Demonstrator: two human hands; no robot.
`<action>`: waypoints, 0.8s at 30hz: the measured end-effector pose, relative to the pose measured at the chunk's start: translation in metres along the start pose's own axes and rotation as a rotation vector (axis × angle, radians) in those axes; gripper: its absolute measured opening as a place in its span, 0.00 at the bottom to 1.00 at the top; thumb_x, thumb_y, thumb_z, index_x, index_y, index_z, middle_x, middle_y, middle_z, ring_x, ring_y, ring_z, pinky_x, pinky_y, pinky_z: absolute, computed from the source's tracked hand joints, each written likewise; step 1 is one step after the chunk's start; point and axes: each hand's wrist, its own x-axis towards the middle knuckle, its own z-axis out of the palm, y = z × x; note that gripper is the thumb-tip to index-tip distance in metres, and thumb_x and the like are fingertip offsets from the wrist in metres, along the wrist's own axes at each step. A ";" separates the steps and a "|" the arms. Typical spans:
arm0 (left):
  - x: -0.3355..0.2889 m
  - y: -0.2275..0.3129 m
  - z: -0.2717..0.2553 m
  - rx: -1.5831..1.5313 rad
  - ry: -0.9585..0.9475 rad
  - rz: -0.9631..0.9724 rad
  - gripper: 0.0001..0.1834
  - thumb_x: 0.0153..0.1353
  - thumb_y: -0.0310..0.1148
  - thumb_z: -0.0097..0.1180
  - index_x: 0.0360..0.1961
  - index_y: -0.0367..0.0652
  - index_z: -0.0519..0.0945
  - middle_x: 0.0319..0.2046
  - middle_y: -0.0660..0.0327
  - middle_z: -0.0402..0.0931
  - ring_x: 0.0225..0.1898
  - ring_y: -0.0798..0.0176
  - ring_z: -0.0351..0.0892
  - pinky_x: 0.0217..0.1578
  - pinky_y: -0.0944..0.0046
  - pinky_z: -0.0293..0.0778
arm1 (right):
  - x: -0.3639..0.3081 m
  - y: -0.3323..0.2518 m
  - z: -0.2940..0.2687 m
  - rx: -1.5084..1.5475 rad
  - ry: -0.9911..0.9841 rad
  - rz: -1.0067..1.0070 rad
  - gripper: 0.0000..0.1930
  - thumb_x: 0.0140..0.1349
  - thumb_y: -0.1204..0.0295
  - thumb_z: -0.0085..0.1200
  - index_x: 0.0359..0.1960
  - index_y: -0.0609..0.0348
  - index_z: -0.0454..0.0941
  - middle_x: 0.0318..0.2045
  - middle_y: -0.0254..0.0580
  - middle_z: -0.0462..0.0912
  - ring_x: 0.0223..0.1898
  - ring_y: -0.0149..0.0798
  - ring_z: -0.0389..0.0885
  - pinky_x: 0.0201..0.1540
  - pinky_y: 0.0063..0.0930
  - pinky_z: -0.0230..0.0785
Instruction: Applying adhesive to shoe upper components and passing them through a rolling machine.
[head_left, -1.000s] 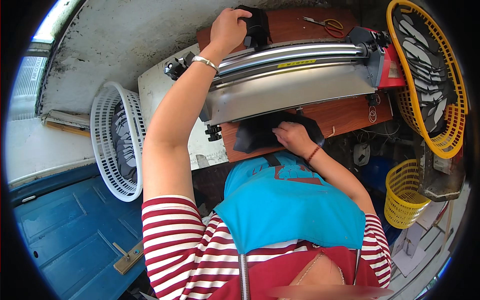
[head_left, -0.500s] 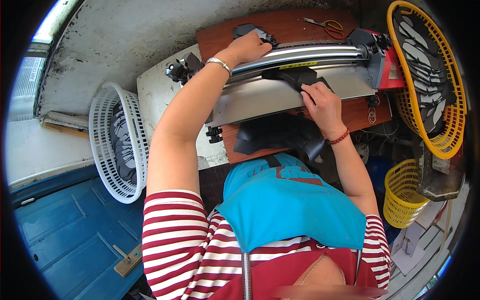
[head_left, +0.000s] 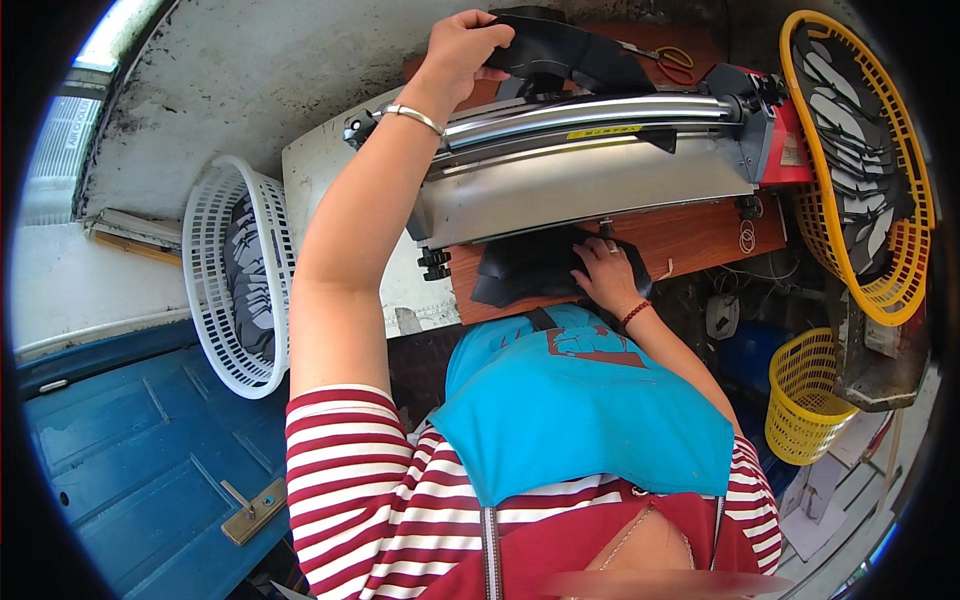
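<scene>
My left hand [head_left: 465,52] reaches far over a grey roller machine [head_left: 590,165] and grips a black flat piece [head_left: 570,55] at its back side. My right hand [head_left: 607,273] rests on a stack of black pieces [head_left: 525,270] lying on the wooden table [head_left: 700,235] at the machine's front. The fingers press flat on the top piece. A silver bracelet is on my left wrist and a red bead band on my right.
A white basket [head_left: 235,275] with grey and black pieces stands at left. A large yellow basket [head_left: 860,160] with similar pieces sits at right, a small yellow basket [head_left: 800,395] below it. Scissors [head_left: 660,55] lie behind the machine. Blue floor panels lie lower left.
My right hand has come back from the top of the machine down to the black stack at the front. My left hand has lifted a black piece behind the machine.
</scene>
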 end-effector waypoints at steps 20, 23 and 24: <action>-0.258 0.087 -0.342 0.370 1.032 0.567 0.07 0.61 0.24 0.64 0.41 0.43 0.82 0.35 0.62 0.84 0.32 0.65 0.85 0.27 0.65 0.82 | -0.003 0.025 -0.011 0.098 -0.126 -0.126 0.22 0.54 0.74 0.62 0.53 0.56 0.81 0.53 0.49 0.78 0.52 0.59 0.79 0.54 0.48 0.73; -0.303 0.025 -0.411 1.152 1.129 0.501 0.07 0.53 0.26 0.64 0.34 0.41 0.83 0.33 0.59 0.84 0.35 0.59 0.85 0.41 0.59 0.80 | -0.010 0.033 0.002 0.060 -0.138 -0.038 0.22 0.54 0.70 0.64 0.53 0.54 0.81 0.52 0.47 0.78 0.56 0.54 0.76 0.58 0.48 0.70; -0.314 -0.002 -0.424 1.234 1.080 0.485 0.07 0.51 0.26 0.64 0.33 0.41 0.83 0.33 0.58 0.84 0.36 0.56 0.85 0.43 0.59 0.78 | -0.011 0.033 0.003 0.059 -0.139 -0.033 0.22 0.54 0.70 0.64 0.53 0.54 0.81 0.52 0.47 0.78 0.56 0.54 0.76 0.58 0.48 0.70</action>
